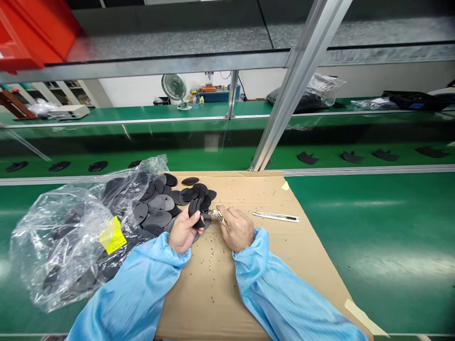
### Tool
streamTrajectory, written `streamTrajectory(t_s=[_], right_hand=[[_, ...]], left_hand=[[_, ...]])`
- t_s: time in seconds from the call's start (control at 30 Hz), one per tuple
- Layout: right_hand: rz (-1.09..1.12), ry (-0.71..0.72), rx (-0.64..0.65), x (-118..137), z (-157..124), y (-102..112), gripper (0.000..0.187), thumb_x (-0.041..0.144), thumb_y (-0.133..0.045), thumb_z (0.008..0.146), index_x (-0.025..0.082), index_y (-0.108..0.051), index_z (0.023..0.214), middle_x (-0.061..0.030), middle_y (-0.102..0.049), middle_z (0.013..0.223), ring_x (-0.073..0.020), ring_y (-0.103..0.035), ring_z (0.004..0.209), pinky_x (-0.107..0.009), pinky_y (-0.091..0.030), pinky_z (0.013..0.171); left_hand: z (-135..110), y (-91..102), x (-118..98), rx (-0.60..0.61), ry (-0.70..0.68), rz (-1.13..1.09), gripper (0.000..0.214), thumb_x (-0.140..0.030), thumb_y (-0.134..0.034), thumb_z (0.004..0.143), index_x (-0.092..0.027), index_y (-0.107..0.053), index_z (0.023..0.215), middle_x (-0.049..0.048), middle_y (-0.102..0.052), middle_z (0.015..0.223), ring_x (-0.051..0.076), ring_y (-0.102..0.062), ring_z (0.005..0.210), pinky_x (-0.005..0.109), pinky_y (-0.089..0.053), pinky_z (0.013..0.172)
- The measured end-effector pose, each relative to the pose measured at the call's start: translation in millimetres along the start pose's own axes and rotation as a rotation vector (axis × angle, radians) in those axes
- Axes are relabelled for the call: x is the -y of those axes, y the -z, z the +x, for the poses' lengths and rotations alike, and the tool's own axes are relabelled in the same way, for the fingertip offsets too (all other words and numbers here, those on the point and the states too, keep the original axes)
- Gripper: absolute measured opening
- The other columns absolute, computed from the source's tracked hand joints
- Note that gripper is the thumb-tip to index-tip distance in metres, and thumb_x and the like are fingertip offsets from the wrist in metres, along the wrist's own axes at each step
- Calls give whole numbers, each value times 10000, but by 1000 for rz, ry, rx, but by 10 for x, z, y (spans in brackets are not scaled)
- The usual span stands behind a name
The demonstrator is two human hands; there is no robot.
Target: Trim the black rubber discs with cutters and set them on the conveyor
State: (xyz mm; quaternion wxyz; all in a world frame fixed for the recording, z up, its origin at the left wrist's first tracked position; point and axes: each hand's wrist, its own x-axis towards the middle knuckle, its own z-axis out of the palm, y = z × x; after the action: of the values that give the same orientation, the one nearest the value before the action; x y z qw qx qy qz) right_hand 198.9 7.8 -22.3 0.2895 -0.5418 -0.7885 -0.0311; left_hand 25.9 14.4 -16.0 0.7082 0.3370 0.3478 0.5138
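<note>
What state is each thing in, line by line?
Left hand: closed on black discs
Right hand: closed on pliers
Pliers: tips at the held discs, open or shut unclear
Bag: open, loose discs spilling out
Knife: lying flat
Cardboard: flat, taped at right
Fan: upright, running unclear

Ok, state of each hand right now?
Left hand: closed, holding at least one thin black oval piece.
Right hand: closed around small silver metal pliers with yellowish handles.
</note>
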Motion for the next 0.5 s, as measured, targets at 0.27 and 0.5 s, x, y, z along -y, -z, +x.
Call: streamTrajectory(t_s=[0.27,0.5], right_hand=[[368,-146,-44,39,-1,-34,211,230,-493,860,222,-603,1040,-48,-655,927,-188,-607,842,-294,-476,760],[458,-156,-118,-1,4,-32,239,201,-512,829,199,-589,1056,-61,-616,919,-202,-573,869,-342,-468,803]], left_hand=[[-7,-30,28,-20,-58,33,307,-334,-678,745,-163,-465,885,-1,-541,679,97,-510,524,218,-386,477],[-11,-91,68,-95,-103,130,397,-315,-708,713,-183,-458,992,24,-602,810,156,-622,690,261,-498,564]])
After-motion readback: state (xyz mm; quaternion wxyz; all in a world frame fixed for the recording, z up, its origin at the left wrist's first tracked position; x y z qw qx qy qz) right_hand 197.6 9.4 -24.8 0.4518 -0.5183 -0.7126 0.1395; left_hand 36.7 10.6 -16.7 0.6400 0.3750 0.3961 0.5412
